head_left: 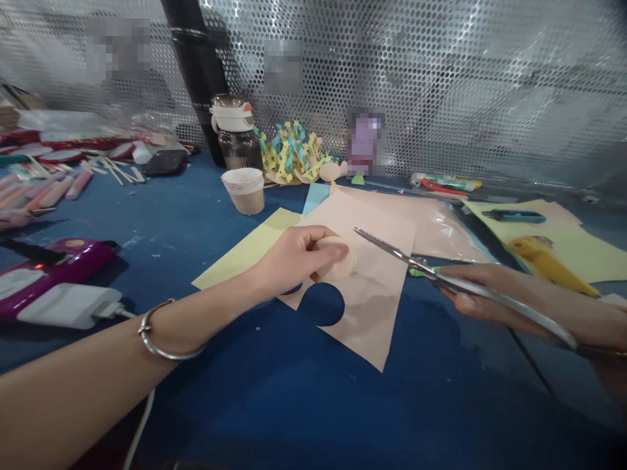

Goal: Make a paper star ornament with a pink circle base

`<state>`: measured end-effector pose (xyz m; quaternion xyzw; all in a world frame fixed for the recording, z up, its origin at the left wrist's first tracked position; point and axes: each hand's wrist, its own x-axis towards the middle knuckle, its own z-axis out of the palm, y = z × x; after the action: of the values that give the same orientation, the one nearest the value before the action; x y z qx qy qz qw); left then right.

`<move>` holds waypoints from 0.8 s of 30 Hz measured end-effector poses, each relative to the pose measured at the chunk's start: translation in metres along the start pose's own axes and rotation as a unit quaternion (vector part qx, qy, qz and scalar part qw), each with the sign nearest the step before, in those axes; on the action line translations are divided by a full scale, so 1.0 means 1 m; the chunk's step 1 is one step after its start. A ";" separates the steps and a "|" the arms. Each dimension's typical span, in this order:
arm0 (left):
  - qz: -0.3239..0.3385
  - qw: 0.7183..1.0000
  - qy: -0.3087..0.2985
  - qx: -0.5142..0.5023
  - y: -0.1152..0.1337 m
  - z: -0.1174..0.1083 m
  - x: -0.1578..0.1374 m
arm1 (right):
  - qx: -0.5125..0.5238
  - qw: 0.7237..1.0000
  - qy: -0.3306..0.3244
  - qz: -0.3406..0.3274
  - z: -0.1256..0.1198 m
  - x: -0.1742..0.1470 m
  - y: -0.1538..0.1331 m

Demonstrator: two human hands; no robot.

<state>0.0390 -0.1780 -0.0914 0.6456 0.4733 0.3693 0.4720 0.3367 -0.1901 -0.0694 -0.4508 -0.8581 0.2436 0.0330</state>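
Between thumb and fingers, my left hand (298,258) pinches a small round cream paper disc (343,261). It is held over a pale pink paper sheet (377,294) whose near-left edge has rounded cut-outs, with the blue table showing through. My right hand (480,294) grips a pair of metal scissors (392,248) from the right, its fingers partly hidden behind the handle. The blades point left toward the disc, apart from it, and look closed or nearly so. A yellow-green sheet (249,251) lies under the left side of the pink one.
A paper cup (245,190), a lidded bottle (238,140) and a heap of curled paper strips (294,153) stand at the back. On the left sits a purple power strip (83,261) with a white charger (71,305). A teal cutter (514,215) lies on paper at right.
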 end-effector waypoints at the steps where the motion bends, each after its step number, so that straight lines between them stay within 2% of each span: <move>1: 0.000 1.000 0.018 -0.004 -0.001 0.000 0.001 | -0.019 0.999 -0.026 0.022 -0.003 -0.002 0.007; 6: -0.008 0.997 0.073 -0.028 -0.008 0.000 0.007 | -0.117 0.987 -0.094 0.051 -0.019 -0.013 0.030; 9: -0.018 0.996 0.082 -0.037 -0.010 0.000 0.009 | -0.107 0.986 -0.106 0.075 -0.021 -0.014 0.022; 12: -0.042 0.993 0.098 -0.057 -0.010 0.001 0.009 | -0.086 0.988 -0.111 0.057 -0.019 -0.013 0.012; 17: -0.048 0.991 0.092 -0.084 -0.008 0.002 0.009 | -0.063 0.996 -0.066 0.023 -0.017 -0.020 0.022; 24: -0.061 0.986 0.101 -0.116 -0.005 0.004 0.006 | -0.061 0.993 -0.031 0.097 -0.021 -0.029 0.050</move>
<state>0.0434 -0.1733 -0.0971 0.5158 0.5114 0.4550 0.5151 0.3972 -0.1808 -0.0688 -0.5256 -0.8240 0.2066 -0.0451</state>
